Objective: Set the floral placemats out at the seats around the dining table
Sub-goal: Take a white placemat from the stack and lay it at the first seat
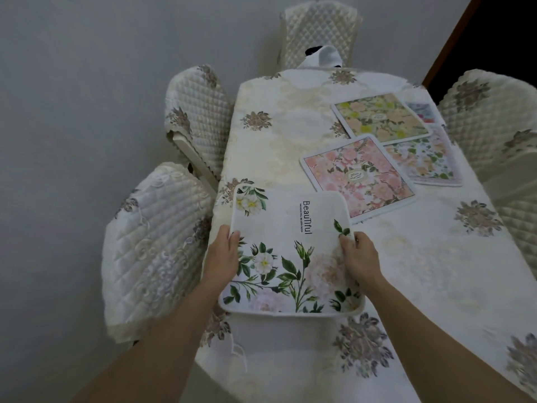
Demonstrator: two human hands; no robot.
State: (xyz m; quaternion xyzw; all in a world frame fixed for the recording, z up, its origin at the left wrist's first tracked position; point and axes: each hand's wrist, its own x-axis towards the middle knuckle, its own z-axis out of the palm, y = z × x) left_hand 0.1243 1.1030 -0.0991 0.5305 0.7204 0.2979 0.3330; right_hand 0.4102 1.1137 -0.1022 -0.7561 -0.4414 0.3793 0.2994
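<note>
Over the table's left edge, both hands' fingers, left hand (222, 251) and right hand (360, 257), pinch the white placemat (290, 251).

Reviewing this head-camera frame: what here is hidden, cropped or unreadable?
- Small line under "Beautiful" on the white floral placemat held by the left hand and right hand: too small to read.
- Placemat with white and green flowers: partly covered by the yellow-flowered placemat and pink rose placemat.
- Red-patterned item at the far right table edge: mostly hidden, unidentifiable.
- Black-and-white object on the far chair: unclear.
</note>
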